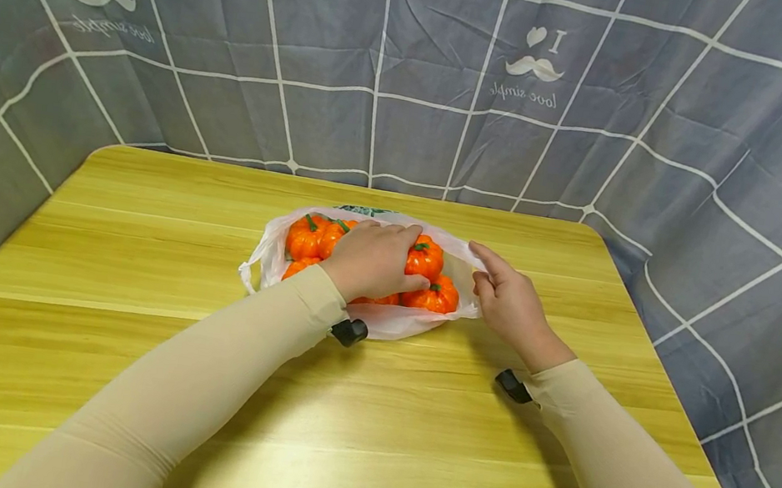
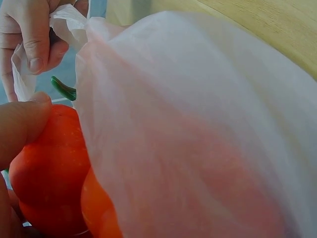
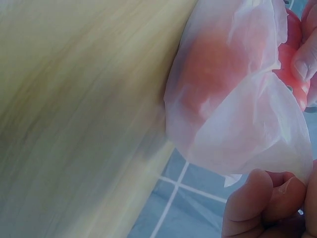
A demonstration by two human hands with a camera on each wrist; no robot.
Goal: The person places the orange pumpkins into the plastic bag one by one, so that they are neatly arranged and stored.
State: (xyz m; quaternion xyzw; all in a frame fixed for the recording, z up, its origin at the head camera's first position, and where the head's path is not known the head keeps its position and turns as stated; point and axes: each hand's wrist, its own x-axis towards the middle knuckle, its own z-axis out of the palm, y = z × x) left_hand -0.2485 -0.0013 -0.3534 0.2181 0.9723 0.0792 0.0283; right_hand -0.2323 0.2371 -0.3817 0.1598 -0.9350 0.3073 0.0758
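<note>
A thin white plastic bag [image 1: 390,326] lies with its mouth open on the table, holding several glossy orange mini pumpkins [image 1: 306,237] with green stems. My left hand [image 1: 373,260] reaches into the bag and grips one pumpkin [image 1: 425,258] at its right part. The left wrist view shows the thumb on top of this pumpkin [image 2: 52,168], with fingers partly seen beneath. At the bag's right end, my right hand [image 1: 512,306] pinches the bag's rim. In the right wrist view, curled fingers [image 3: 247,201] hold the thin plastic. Some pumpkins are hidden under my left hand.
The bag sits toward the far side of a yellow wood-grain table [image 1: 401,431]. A grey curtain [image 1: 434,56] with white grid lines hangs behind the table and along its sides. A knotted bag handle [image 1: 247,273] sticks out at the left.
</note>
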